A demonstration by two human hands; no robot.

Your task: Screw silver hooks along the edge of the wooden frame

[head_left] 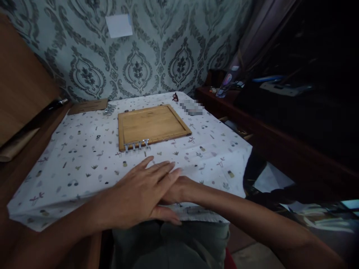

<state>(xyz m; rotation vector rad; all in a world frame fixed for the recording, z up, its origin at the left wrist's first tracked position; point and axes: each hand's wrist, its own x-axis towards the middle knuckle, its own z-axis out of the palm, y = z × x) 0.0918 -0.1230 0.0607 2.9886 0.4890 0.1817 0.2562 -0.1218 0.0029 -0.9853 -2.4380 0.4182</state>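
My left hand (143, 190) lies across my right hand (175, 190) at the table's front edge, with its fingers spread and its thumb apart. The right hand's fingers are hidden beneath it; only the wrist and part of its back show. Beyond both hands, touched by neither, a flat wooden panel with a raised rim (151, 123) rests on the cloth. Several silver metal clips (140, 145) sit in a row along the left part of its near edge.
A white printed cloth (92, 160) covers the table. Farther back lie a brown cardboard piece (88, 106), a cluster of metal pieces (109, 109), a small dark red item (175, 97) and a blurred-out object (192, 107). Wooden furniture (22, 74) stands left, a dark red shelf (218, 106) right.
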